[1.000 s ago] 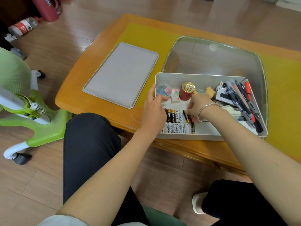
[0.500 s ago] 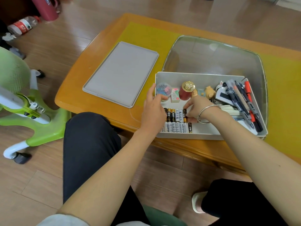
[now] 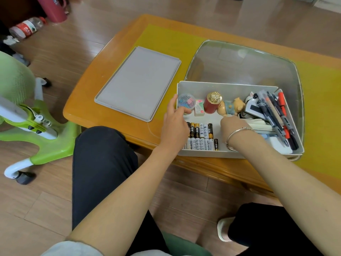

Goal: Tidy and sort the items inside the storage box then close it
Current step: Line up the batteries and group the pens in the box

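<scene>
The white storage box [image 3: 203, 86] stands open at the table's near edge. Its flat grey lid [image 3: 138, 82] lies on the table to the left. Inside, batteries [image 3: 201, 133] lie in two neat rows at the front left. Behind them sit a clear jar of coloured clips [image 3: 186, 101], an eraser [image 3: 199, 109], a red jar with a gold cap [image 3: 212, 104] and a bear figurine [image 3: 232, 108]. Pens [image 3: 276, 115] are piled at the right over a white pouch [image 3: 258, 126]. My left hand [image 3: 175, 122] pinches the box's left wall by the clip jar. My right hand [image 3: 234, 126] is inside the box, fingertips down beside the bear; its fingers are hidden.
The box rests on a glass sheet [image 3: 239, 61] over a yellow mat on the wooden table [image 3: 110, 58]. A green wheeled chair [image 3: 27, 117] stands to the left. A plastic bottle [image 3: 25, 28] and a red flask [image 3: 53, 8] are on the floor at the far left.
My right hand has left the battery rows and moved right and back to the bear figurine. The batteries now lie straight in two rows. My left hand has stayed on the box wall.
</scene>
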`<state>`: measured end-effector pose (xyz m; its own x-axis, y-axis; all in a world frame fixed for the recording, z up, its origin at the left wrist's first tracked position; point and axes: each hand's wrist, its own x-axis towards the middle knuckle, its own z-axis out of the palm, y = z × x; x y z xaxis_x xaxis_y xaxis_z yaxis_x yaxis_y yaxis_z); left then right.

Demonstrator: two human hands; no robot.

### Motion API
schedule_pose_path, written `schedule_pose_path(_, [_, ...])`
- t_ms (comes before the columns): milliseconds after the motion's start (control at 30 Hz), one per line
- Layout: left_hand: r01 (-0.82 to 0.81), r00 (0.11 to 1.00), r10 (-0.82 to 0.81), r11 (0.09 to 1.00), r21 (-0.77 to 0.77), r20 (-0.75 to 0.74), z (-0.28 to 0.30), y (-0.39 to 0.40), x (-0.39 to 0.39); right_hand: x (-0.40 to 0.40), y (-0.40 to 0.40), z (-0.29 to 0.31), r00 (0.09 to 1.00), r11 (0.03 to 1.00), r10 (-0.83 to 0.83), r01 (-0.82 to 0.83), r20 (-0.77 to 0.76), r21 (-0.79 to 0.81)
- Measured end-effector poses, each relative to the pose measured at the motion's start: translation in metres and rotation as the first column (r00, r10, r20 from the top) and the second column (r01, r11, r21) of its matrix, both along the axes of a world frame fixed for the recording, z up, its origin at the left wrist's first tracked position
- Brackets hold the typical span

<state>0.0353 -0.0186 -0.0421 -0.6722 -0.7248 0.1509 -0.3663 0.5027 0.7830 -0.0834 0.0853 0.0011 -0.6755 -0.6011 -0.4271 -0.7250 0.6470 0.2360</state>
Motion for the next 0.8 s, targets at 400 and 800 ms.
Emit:
schedule_pose_path(400, [0.002,1.0,-0.002,1.0,0.019,-0.008,-0.001,0.0,0.0,-0.008,0.011,-0.016,0.966,0.986,-0.009,0.052,0.258,-0.158])
schedule_pose_path(800, [0.003,1.0,-0.003,1.0,0.021,-0.011,-0.004,-0.001,0.0,-0.011,0.009,-0.026,0.951,0.937,-0.008,0.115,0.309,-0.33])
